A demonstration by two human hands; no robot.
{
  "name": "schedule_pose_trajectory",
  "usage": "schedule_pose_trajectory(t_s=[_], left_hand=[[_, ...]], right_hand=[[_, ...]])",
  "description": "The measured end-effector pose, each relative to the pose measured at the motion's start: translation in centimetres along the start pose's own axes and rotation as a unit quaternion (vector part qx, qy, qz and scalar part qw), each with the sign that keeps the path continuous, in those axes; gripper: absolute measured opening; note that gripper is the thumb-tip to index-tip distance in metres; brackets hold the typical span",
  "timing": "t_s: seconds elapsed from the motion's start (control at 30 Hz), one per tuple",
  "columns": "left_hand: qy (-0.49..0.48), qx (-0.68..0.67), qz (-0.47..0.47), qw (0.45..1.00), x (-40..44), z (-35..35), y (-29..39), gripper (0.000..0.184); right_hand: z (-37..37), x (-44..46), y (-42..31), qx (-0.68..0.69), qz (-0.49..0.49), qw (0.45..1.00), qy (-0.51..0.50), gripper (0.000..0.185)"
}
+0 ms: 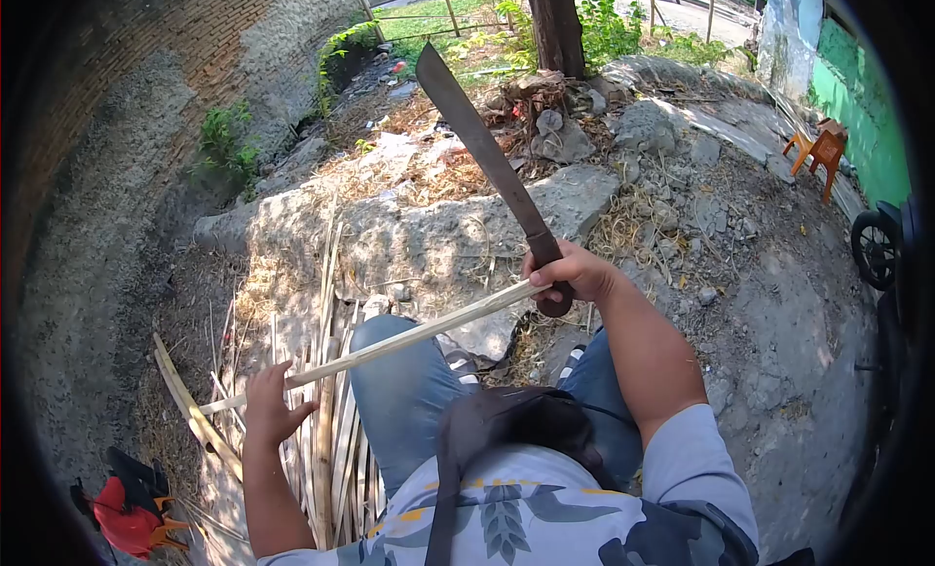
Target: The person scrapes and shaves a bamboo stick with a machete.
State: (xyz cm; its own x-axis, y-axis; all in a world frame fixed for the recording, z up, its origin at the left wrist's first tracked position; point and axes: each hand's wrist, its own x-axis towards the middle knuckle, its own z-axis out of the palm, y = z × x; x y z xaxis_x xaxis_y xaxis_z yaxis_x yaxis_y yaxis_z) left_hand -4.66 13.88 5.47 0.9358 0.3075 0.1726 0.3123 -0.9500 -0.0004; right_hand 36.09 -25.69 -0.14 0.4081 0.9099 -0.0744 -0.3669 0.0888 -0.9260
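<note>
My right hand [575,272] is closed round the dark wooden handle of a machete [487,152], whose long blade points up and away to the left. One end of a pale bamboo strip [419,334] lies at the fingers of this same hand, against the handle. The strip slants down to the left across my knee. Near its other end my left hand [273,405] has its fingers apart, with the thumb stretched out just below the strip. The left fingertips hide whether they touch it.
Many split bamboo strips [324,439] lie on the ground left of my legs, beside a curved piece [195,410]. A low concrete ledge [390,237] runs ahead. An orange chair [826,155] stands far right; a red object [127,517] is lower left.
</note>
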Motion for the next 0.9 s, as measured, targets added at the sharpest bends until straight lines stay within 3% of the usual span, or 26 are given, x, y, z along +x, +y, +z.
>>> schedule_pose_trajectory(t_s=[0.1, 0.13, 0.2, 0.27, 0.37, 0.4, 0.5, 0.53, 0.63, 0.67, 0.8, 0.9], left_hand=[[-0.144, -0.086, -0.154, 0.974, 0.1, 0.3, -1.2, 0.049], [-0.092, -0.059, -0.089, 0.990, -0.4, 0.2, -0.9, 0.044], [-0.147, -0.065, -0.117, 0.980, -0.5, -0.4, -0.3, 0.042], [-0.188, -0.109, -0.156, 0.964, -0.8, -1.1, 0.7, 0.041], [-0.165, -0.130, -0.152, 0.966, -2.7, 0.7, -0.1, 0.045], [-0.159, -0.205, -0.195, 0.946, -3.4, 2.0, -0.2, 0.043], [-0.107, -0.350, -0.226, 0.903, -4.6, 4.3, 1.7, 0.040], [-0.156, -0.427, -0.259, 0.852, -4.3, 3.8, 3.4, 0.036], [-0.219, -0.501, -0.270, 0.792, -3.7, 3.3, 7.7, 0.036], [-0.216, -0.495, -0.261, 0.800, -3.4, 3.5, 8.8, 0.037], [-0.045, -0.386, -0.166, 0.906, -2.5, 7.3, 10.6, 0.039], [-0.025, -0.437, -0.199, 0.877, -0.5, 7.7, 12.1, 0.039]], right_hand=[[-0.2, -0.3, 0.0, -0.013, -0.006, 1.000, 0.005, 0.023], [-0.1, -0.6, -0.3, -0.025, -0.010, 0.999, 0.019, 0.023], [-0.2, -0.5, -0.6, -0.089, -0.026, 0.991, 0.099, 0.024], [-0.6, -0.1, -0.8, -0.188, -0.049, 0.954, 0.228, 0.028], [-4.2, 0.4, 0.6, -0.356, -0.082, 0.858, 0.360, 0.035], [-3.8, -0.2, -0.2, -0.387, -0.078, 0.837, 0.380, 0.037], [-3.5, -0.6, -0.5, -0.434, -0.085, 0.810, 0.385, 0.039], [-3.0, -0.7, -0.6, -0.440, -0.089, 0.814, 0.370, 0.039], [-0.7, -0.5, -0.8, -0.475, -0.101, 0.819, 0.306, 0.039], [0.2, -0.4, -1.0, -0.498, -0.106, 0.815, 0.277, 0.038], [3.0, 1.3, 1.0, -0.605, -0.123, 0.769, 0.164, 0.027], [5.3, 2.1, 1.9, -0.676, -0.078, 0.727, 0.093, 0.022]])
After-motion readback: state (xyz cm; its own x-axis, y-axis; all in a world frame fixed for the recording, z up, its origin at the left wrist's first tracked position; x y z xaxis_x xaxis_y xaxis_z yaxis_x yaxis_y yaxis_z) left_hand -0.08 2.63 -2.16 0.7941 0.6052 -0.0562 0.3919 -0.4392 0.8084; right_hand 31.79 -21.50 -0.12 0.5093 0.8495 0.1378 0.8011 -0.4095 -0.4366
